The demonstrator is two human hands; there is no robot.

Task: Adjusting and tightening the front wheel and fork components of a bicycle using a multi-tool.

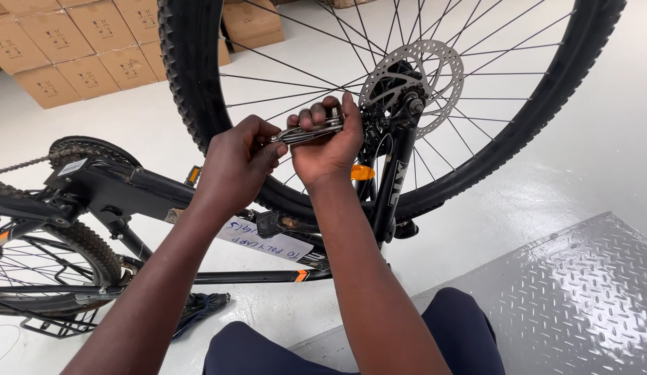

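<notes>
Head camera looks down on both my hands meeting at a folding multi-tool (306, 132): my right hand (328, 142) grasps its body just beside the brake disc (412, 78) of the upturned front wheel (198, 83), while my left hand (236, 163) pinches its near end. I judge I am picking out a key; next it must seat squarely in a bolt by the hub.

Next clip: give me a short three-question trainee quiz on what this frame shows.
1. True or false: both hands, left hand and right hand, hold the folding multi-tool.
2. Which part sits nearest the tool? A) chainring B) brake disc C) cardboard boxes
3. Fill in: the bike is upside down, and a white ____ hangs on its frame.

Key: 1 true; 2 B; 3 paper label
</notes>
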